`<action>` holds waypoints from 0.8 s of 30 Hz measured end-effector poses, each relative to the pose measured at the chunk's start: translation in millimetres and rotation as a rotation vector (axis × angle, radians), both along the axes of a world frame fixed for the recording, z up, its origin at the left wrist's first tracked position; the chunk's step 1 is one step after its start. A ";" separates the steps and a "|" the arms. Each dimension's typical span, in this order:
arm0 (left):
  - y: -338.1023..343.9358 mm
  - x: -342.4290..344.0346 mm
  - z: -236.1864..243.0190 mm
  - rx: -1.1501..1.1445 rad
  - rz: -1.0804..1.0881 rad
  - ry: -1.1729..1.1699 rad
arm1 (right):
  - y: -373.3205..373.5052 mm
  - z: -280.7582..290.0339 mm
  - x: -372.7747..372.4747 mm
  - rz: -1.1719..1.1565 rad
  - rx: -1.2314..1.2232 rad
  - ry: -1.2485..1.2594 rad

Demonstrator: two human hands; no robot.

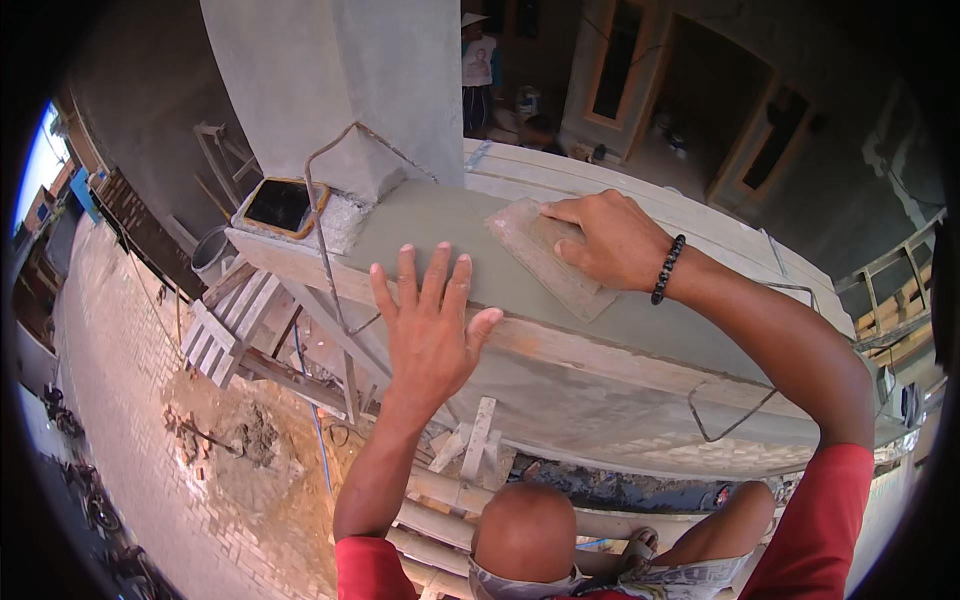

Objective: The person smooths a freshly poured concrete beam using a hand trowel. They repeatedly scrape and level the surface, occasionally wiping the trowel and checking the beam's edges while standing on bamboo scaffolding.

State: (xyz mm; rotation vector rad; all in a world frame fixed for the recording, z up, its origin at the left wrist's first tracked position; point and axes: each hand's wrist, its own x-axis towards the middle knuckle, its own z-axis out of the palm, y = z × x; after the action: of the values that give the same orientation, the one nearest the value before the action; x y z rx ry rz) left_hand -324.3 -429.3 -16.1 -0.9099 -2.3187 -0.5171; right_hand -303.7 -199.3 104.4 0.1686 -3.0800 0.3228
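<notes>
My right hand [618, 240] grips a flat wooden float [545, 262], its face resting on smooth, wet grey mortar [420, 222] along the top of a low wall. Beside it, my left hand [428, 335] is spread, holding nothing. Its fingertips lie over the near edge of the mortar, and the thumb is by a wooden form board [570, 350] that runs along the wall's front edge. What the fingers press on beneath them is partly hidden by the hand.
A grey pillar [290, 85] rises beyond the wall's left part. A black rectangular item with a yellow rim [285, 206] sits at that end. Bent metal rods [322, 235] clasp the boards. Bamboo poles [425, 548] are below me; a person [480, 70] stands far back.
</notes>
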 end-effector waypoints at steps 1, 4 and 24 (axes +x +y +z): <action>-2.7 0.5 1.4 -0.002 0.003 -0.007 | 3.4 -0.8 18.5 0.022 -0.039 -0.001; -1.0 2.6 1.7 0.009 -0.010 -0.033 | 12.2 14.9 99.3 0.070 -0.077 -0.027; 20.8 15.7 14.4 -0.100 -0.197 -0.023 | 28.9 5.7 43.6 -0.153 0.041 -0.028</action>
State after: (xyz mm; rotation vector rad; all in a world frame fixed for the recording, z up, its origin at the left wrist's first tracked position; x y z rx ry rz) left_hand -308.6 -408.5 -1.7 -1.1937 -2.3057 -0.4975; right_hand -260.1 -170.4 110.1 -0.0715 -3.1038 0.2569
